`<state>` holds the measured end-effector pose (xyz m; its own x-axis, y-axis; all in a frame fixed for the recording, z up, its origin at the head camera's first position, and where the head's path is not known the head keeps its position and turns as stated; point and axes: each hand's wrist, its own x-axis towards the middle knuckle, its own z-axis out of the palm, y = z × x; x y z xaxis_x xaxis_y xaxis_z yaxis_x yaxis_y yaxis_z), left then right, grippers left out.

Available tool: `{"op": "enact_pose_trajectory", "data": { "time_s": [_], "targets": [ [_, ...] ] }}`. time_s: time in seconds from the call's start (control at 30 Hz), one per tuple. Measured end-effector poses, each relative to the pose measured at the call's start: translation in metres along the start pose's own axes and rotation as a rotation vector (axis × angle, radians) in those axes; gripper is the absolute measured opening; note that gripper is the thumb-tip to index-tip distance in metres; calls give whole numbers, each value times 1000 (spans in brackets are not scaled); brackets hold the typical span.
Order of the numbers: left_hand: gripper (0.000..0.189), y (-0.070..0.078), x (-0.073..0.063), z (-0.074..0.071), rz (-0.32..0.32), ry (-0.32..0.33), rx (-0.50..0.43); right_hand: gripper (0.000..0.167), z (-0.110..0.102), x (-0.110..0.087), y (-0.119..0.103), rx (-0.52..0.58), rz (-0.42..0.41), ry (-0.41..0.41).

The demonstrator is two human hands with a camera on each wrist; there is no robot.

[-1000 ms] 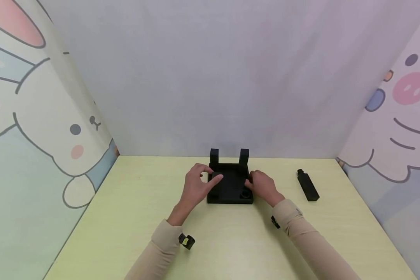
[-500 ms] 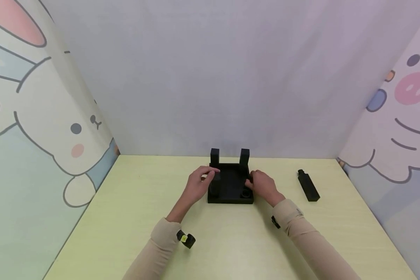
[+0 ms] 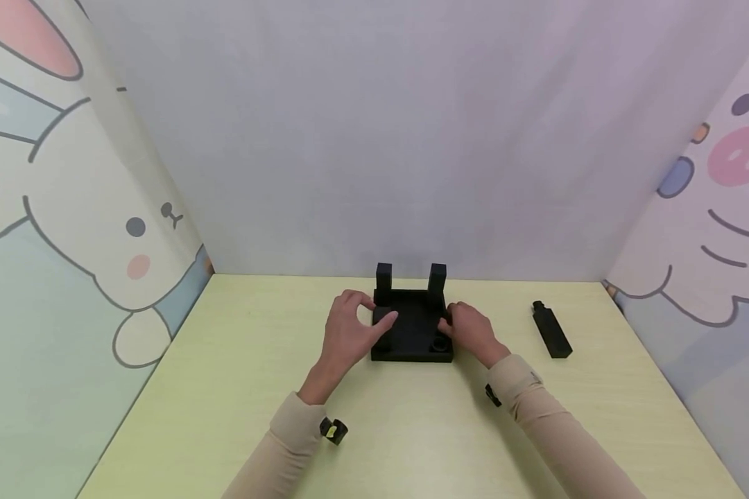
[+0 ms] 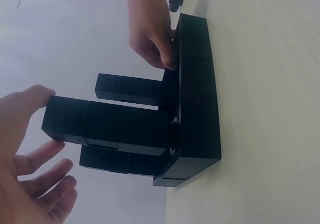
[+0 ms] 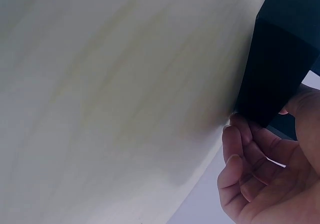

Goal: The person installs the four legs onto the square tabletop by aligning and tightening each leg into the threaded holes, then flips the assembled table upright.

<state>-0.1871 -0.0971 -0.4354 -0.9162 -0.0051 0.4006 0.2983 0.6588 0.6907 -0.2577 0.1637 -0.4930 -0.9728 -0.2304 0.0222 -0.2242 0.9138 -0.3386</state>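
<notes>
A black square board (image 3: 414, 334) with a raised rim lies on the table, like an upturned stool. Two black legs stand at its back corners, a left one (image 3: 383, 278) and a right one (image 3: 437, 279). A third square leg (image 4: 107, 125) rises from the front left corner. My left hand (image 3: 351, 331) pinches this leg near its free end, thumb and forefinger on opposite edges, other fingers loosely bent. My right hand (image 3: 469, 331) grips the board's right edge, thumb inside, fingers outside. At the front right corner a round socket (image 3: 440, 344) shows.
A loose black leg (image 3: 552, 334) with a narrower stub end lies on the pale yellow table (image 3: 412, 430), right of my right hand. A grey-white curtain (image 3: 374, 138) closes off the back. Side panels with cartoon animals flank the table.
My left hand turned at the front left leg, its thumb and forefinger drawing in, then swung back to a wider spread around it. The right hand and board stayed in place.
</notes>
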Motion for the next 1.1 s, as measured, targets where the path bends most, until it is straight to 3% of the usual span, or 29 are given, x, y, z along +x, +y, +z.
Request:
{"op": "enact_pose_trajectory", "data": {
  "time_s": [0.1, 0.2, 0.37, 0.5, 0.63, 0.77, 0.9, 1.1],
  "targets": [
    [31, 0, 1, -1, 27, -12, -38, 23, 0, 1, 0, 2, 2, 1],
    [25, -1, 3, -1, 25, -69, -89, 23, 0, 0, 0, 5, 4, -2],
    [29, -5, 3, 1, -16, -189, -171, 23, -1, 0, -1, 7, 6, -12],
    [31, -8, 3, 3, -11, -224, -178, 23, -2, -1, -2, 10, 8, -11],
    [37, -9, 2, 5, -13, -219, -148, 23, -1, -1, -1, 8, 7, -4],
    [52, -7, 2, 6, -53, -168, -100, 23, -2, -1, -2, 7, 6, 1],
    [50, -7, 1, 5, -81, -111, -90, 22, -1, -1, -3, 8, 7, 5],
    [38, -8, 1, 4, 2, -87, -106, 24, 2, -1, -2, 14, 0, 11]
  ]
}}
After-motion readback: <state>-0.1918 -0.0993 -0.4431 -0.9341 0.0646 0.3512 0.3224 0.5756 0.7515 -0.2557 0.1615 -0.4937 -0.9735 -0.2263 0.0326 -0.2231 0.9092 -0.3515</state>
